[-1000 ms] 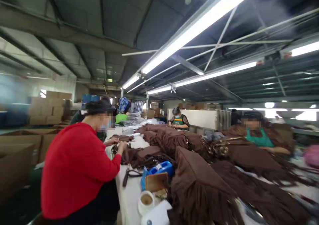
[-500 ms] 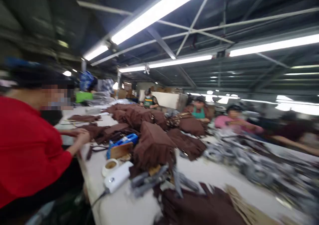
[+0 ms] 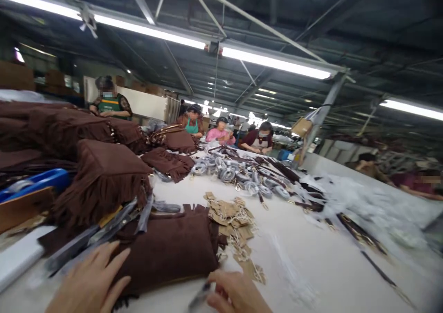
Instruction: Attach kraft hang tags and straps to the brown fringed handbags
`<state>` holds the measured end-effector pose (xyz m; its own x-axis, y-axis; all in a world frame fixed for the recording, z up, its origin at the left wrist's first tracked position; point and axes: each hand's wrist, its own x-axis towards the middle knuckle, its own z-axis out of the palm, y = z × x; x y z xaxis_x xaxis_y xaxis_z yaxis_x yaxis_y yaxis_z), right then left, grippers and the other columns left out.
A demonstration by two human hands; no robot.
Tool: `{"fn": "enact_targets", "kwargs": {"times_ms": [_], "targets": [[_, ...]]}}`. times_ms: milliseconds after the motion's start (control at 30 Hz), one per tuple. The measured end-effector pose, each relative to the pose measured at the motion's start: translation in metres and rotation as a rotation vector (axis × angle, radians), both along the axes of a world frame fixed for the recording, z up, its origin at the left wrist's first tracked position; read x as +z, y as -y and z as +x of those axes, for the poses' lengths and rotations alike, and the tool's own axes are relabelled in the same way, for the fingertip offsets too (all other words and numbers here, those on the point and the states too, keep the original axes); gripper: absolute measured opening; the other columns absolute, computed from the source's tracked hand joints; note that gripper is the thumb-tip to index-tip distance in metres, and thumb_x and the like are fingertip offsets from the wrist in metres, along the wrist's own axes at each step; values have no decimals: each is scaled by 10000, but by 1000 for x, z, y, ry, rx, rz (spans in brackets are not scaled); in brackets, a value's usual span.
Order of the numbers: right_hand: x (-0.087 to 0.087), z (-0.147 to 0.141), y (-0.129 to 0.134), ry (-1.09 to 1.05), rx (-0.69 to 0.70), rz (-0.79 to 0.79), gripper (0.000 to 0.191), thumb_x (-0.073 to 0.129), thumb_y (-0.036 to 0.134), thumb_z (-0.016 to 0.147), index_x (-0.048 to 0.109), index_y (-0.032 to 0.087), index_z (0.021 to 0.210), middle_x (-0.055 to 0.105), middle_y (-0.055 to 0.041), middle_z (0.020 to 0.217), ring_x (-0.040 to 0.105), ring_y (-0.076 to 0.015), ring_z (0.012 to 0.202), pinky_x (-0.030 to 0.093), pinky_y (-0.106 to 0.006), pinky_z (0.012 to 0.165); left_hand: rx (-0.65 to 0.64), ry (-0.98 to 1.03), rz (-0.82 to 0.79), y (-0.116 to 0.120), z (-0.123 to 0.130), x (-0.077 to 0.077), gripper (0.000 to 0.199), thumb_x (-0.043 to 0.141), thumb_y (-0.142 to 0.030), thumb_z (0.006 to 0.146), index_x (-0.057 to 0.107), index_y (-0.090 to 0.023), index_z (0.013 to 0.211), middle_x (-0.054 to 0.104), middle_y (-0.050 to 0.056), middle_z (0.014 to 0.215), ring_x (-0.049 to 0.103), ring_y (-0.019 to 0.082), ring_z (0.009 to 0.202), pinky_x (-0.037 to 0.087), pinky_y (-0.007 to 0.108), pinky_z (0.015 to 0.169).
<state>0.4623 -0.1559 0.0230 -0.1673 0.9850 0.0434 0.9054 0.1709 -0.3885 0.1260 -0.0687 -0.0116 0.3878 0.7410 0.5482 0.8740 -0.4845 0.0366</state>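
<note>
My left hand (image 3: 92,278) is at the lower left of the head view, fingers spread, against the near left side of a dark brown fringed bag (image 3: 173,248) lying flat on the table. Close to the bag's lower right corner, my right hand (image 3: 238,292) has its fingers curled around a small dark tool (image 3: 200,298). The tool is blurred and partly covered by the hand, so its kind is unclear. Beyond the bag lie grey plastic-wrapped straps (image 3: 117,223) and another brown fringed bag (image 3: 107,165). Tan tags with white strings (image 3: 233,220) lie to its right.
A blue tape dispenser (image 3: 51,183) and a white device (image 3: 24,257) stand at left. Wrapped straps with metal clips (image 3: 228,170) pile up farther back on the white table (image 3: 270,253). Clear plastic (image 3: 363,207) covers the right side. Several co-workers sit beyond.
The view has swung right and down. Both my hands have come into view at the near bag, and the person in red at the left is out of frame.
</note>
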Motion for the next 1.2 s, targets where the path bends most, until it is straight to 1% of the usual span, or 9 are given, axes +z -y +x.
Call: {"fn": "enact_targets", "kwargs": {"times_ms": [67, 133, 233, 300, 500, 767, 967, 1067, 1200], "targets": [[15, 6, 3, 51, -112, -5, 149, 555, 216, 881, 696, 245, 840, 771, -15, 838, 703, -184, 798, 406, -216, 663, -149, 33, 185, -9, 40, 18, 457, 472, -442, 904, 651, -212, 1256, 614, 135, 1346, 557, 368, 1225, 449, 500, 994], [24, 24, 6, 99, -227, -13, 206, 509, 221, 920, 683, 227, 810, 763, -35, 857, 692, -197, 834, 401, -231, 686, -272, 5, 228, -16, 84, 27, 514, 450, -390, 939, 503, -200, 1413, 467, 106, 1499, 454, 320, 1349, 365, 474, 1093], [25, 63, 17, 123, -348, -37, 222, 467, 199, 929, 670, 223, 842, 750, -37, 824, 685, -197, 786, 396, -238, 653, -411, -109, 61, -24, 133, 22, 548, 506, -414, 927, 479, -201, 1430, 444, 96, 1508, 424, 298, 1381, 317, 477, 1141], [23, 88, 26, 136, -420, -51, 246, 434, 194, 934, 660, 221, 840, 739, -36, 789, 677, -190, 733, 395, -235, 619, -461, -180, -111, -30, 147, 11, 578, 519, -490, 916, 511, -182, 1405, 465, 111, 1482, 444, 305, 1369, 334, 488, 1137], [19, 113, 21, 204, -466, -5, 248, 452, 184, 945, 675, 226, 843, 743, -25, 826, 684, -192, 794, 416, -243, 672, -451, -199, -291, -33, 147, 0, 640, 560, -515, 897, 456, -183, 1434, 354, 108, 1522, 378, 324, 1405, 307, 526, 1169], [12, 60, -85, 351, -317, 191, 220, 501, 180, 952, 710, 247, 965, 696, -49, 1012, 651, -193, 949, 432, -251, 771, -465, -183, -350, -25, 142, 2, 619, 544, -495, 919, 425, -194, 1447, 331, 106, 1514, 382, 333, 1391, 333, 570, 1156], [-4, 52, -134, 396, -279, 243, 200, 575, 58, 839, 736, 166, 784, 707, -126, 930, 635, -275, 936, 437, -352, 788, -506, -180, -322, -29, 137, 3, 592, 611, -406, 893, 463, -199, 1428, 380, 101, 1487, 427, 321, 1366, 386, 530, 1134], [1, 64, -139, 343, -285, 273, 206, 585, 35, 821, 723, 176, 763, 705, -111, 919, 624, -259, 946, 424, -345, 810, -511, -208, -364, -29, 137, 11, 607, 645, -346, 865, 473, -169, 1419, 386, 111, 1482, 431, 327, 1362, 375, 533, 1136], [28, 92, -138, 193, -365, 305, 181, 560, 118, 898, 675, 181, 775, 673, -61, 880, 608, -201, 873, 429, -324, 782, -506, -144, -380, -27, 137, 15, 590, 639, -341, 868, 485, -180, 1414, 393, 107, 1486, 427, 323, 1366, 345, 534, 1151]]}}
